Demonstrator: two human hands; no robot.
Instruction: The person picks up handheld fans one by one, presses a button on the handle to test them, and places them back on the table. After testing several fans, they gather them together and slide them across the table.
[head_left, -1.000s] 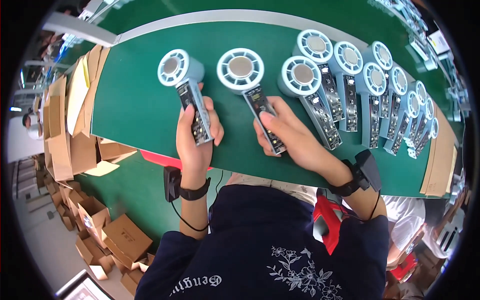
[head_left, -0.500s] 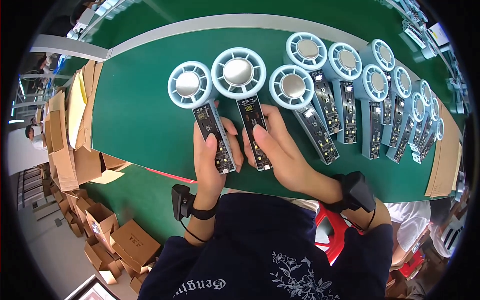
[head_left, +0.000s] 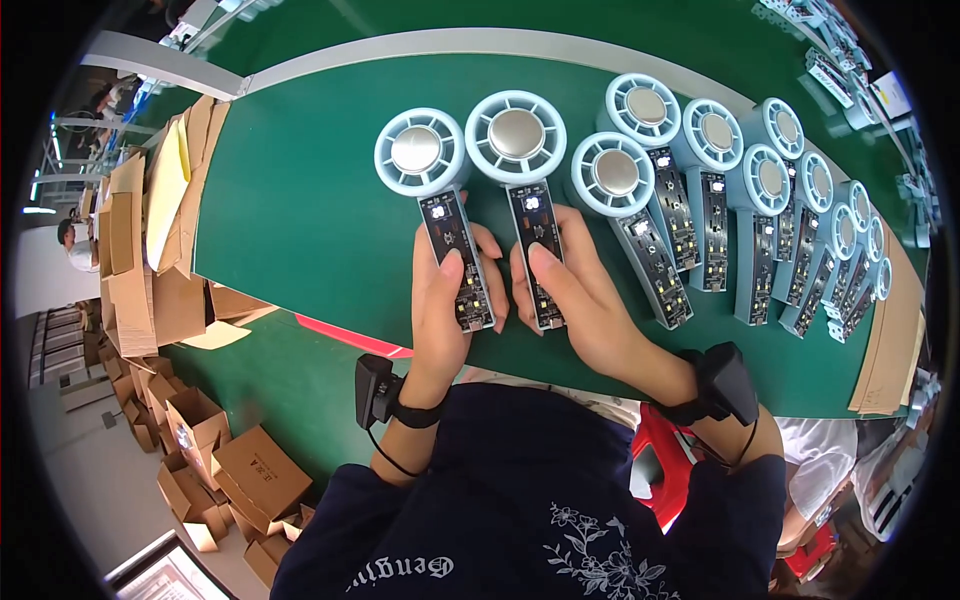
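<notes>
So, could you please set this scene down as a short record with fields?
Left hand: holds a pale-blue round-headed device, thumb over its circuit board
Right hand: holds a matching device, thumb likewise over its board
Displays: lit on both held devices
Table: green; similar devices lie to the right
Wrists: a black strapped unit on each
Floor, left: cardboard boxes

Worktop (head_left: 300,200): most free room on L side, a hand could pass easily from cardboard boxes (head_left: 125,285) by L edge to L fan (head_left: 440,210). Open strip also betw. far-edge rail (head_left: 420,45) & both held heads. Middle blocked: L hand (head_left: 440,305) w/ L fan, R hand (head_left: 595,310) w/ R fan (head_left: 530,215); heads touching or nearly, slim gap betw. handles. Other fans (head_left: 765,180) crowd far-R part, tight betw. handles. Bare strip nr. near-R edge, R forearm (head_left: 655,375) crossing edge; cardboard sheet (head_left: 885,345) at R end.
</notes>
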